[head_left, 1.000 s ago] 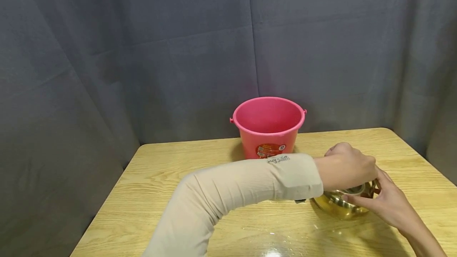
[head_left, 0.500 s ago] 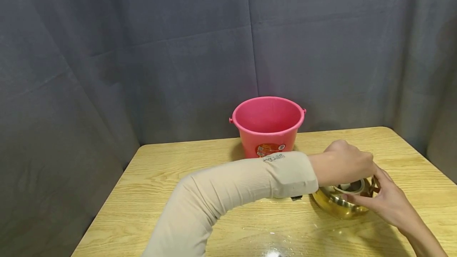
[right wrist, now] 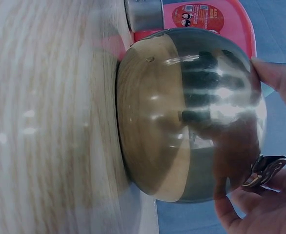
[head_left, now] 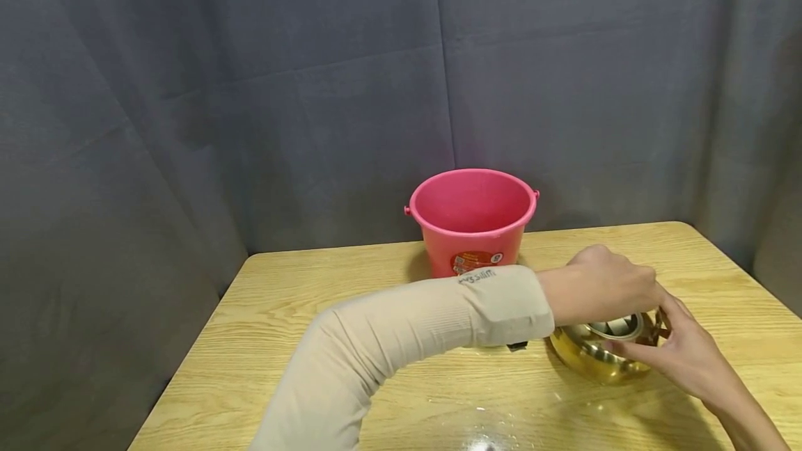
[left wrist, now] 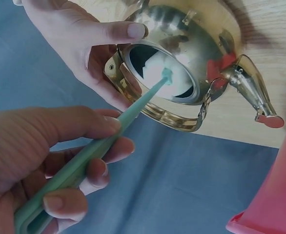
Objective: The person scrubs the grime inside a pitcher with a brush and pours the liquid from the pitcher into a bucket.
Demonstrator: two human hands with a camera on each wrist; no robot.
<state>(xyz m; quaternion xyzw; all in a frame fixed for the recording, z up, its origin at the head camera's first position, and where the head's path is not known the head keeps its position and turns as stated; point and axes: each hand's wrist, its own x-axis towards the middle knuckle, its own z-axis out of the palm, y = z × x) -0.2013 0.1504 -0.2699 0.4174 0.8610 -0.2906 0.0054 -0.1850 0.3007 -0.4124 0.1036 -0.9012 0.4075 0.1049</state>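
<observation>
My left hand grips the mint-green handle of a cleaning brush, crossing above a shiny gold kettle. The brush's white head sits inside the kettle's round top opening; its far end is hidden there. In the left wrist view, the kettle's carrying handle is folded down beside the opening, and the spout has a red tip. My right hand holds the kettle at its rim and side, thumb on the near side. The kettle stands on the wooden table.
A pink bucket stands behind the sleeved left forearm. A silver metal cylinder stands near the bucket. Wet drops lie on the wooden table. Grey curtains enclose the back and sides.
My left hand has shifted slightly left and up, and more of the kettle opening with the white brush head now shows. My right hand and the kettle have hardly moved.
</observation>
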